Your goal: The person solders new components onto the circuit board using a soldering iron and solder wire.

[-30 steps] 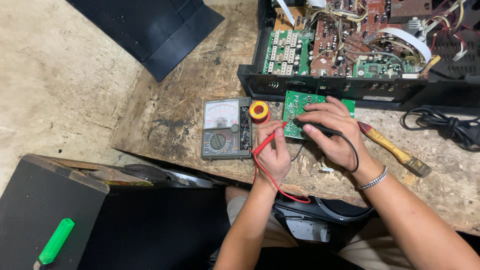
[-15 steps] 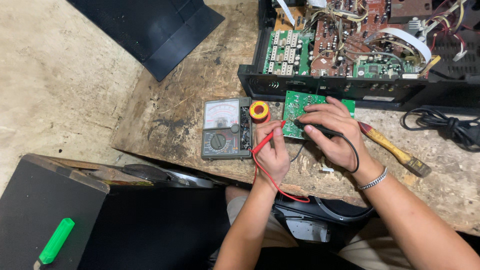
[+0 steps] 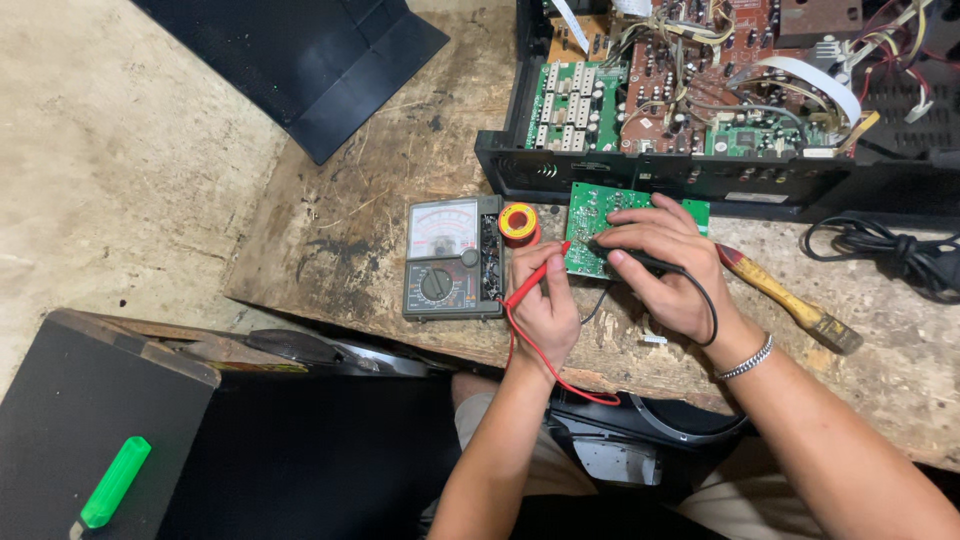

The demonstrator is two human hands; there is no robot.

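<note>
Worn chipboard bench [image 3: 380, 190]; pale concrete floor [image 3: 110, 170]; dark panel [image 3: 300, 60].

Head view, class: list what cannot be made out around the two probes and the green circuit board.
- Probe tips: hidden in the head view between left hand and right hand.
- Green circuit board: right part covered by the right hand.
- Analog meter: needle reading too small.
- Open chassis: cut off by the top edge.

Bare forearms, no sleeves, both hands ungloved; a silver chain bracelet [image 3: 746, 358] circles the right wrist, and light shorts [image 3: 520, 450] show below the workbench [image 3: 400, 150].
</note>
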